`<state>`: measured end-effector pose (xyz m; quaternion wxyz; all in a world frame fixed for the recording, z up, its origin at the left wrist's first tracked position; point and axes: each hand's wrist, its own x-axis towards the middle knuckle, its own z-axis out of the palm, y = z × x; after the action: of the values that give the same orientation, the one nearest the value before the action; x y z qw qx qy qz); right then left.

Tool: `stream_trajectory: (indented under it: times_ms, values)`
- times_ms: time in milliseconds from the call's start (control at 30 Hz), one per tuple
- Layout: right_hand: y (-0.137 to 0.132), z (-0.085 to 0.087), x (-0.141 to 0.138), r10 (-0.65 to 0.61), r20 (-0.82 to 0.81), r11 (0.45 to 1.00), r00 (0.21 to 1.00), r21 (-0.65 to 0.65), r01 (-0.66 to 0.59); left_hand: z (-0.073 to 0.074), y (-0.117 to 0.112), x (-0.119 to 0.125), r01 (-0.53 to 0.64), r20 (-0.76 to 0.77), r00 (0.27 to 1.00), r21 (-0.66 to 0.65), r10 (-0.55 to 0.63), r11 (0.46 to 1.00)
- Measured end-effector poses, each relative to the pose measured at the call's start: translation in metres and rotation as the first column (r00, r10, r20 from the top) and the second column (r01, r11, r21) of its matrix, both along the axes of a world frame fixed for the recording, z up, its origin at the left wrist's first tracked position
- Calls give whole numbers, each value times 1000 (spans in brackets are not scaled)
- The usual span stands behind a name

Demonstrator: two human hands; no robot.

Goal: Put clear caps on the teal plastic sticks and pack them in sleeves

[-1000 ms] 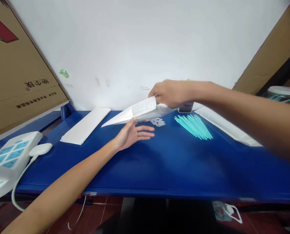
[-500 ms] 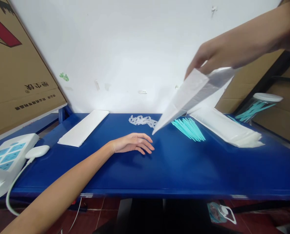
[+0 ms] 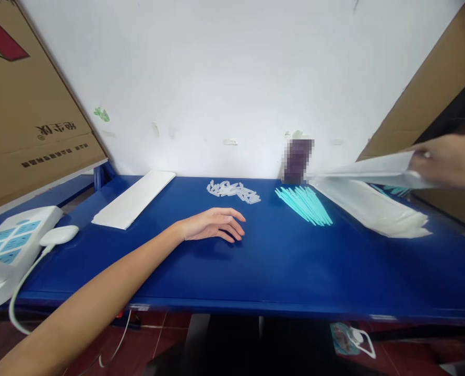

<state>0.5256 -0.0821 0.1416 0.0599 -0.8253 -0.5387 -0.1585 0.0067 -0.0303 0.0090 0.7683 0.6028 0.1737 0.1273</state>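
My left hand lies on its side on the blue table, empty, its fingers loosely stretched out. Just behind its fingertips is a small heap of clear, short plastic pieces. At the far right my right hand, blurred by motion, grips the end of a thin, see-through plastic bag. That bag extends leftward above a stack of similar flat plastic bags. A fan of turquoise sticks rests on the table between the clear pieces and the stack.
A long white folded sheet lies at the left. Beside it are a power strip and a white charger with a cable. A dark pixelated upright object leans at the white wall. Cardboard stands at the left.
My right hand has swung right and down with the plastic bag, uncovering the clear pieces and the pixelated object. My left hand has stayed in place.
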Motion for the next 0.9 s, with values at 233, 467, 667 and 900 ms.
stream_trajectory:
  times_ms: [233,467,667,900]
  values:
    - [-13,-89,1,162,-101,941,982,-283,-185,1,-1,0,-3,3,1000,-5,3,1000]
    - [-18,-64,-35,343,-82,938,936,-30,-346,0,0,0,-10,-2,1000,-12,10,1000]
    - [-4,-74,-124,445,-145,877,884,-131,-463,1,-1,-1,-10,11,1000,-21,11,1000]
    - [31,-106,-163,375,-132,850,918,-345,-397,2,-1,-1,-6,-2,1000,-19,6,1000]
